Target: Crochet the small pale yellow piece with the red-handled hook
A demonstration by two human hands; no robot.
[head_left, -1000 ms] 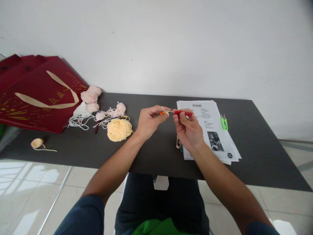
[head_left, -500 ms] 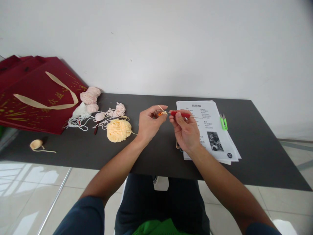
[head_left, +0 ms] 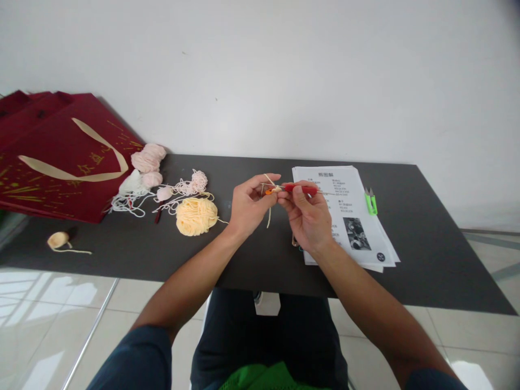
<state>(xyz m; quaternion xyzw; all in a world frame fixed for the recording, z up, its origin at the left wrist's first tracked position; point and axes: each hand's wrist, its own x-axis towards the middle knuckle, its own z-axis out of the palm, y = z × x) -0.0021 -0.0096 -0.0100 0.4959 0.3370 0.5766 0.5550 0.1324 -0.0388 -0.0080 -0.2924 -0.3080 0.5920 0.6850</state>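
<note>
My left hand [head_left: 248,203] is closed in a pinch on a small crochet piece of pale yellow yarn [head_left: 273,190] with an orange marker on it. My right hand [head_left: 309,216] grips a red-handled crochet hook [head_left: 300,188], whose metal tip meets the yarn piece between the two hands. A short yarn tail hangs down from the piece. A strand runs left toward the yellow yarn ball [head_left: 196,215] on the dark table [head_left: 426,244]. Both hands are held just above the table's middle.
A stack of printed instruction sheets [head_left: 349,216] lies right of my hands, with green snips [head_left: 370,201] beside it. Pink and white yarn bundles [head_left: 150,173] and a red gift bag [head_left: 60,157] sit at the left. A small crocheted cup [head_left: 57,239] lies near the left front edge.
Both hands have shifted slightly left and drawn closer together. A yarn tail now hangs down below the piece.
</note>
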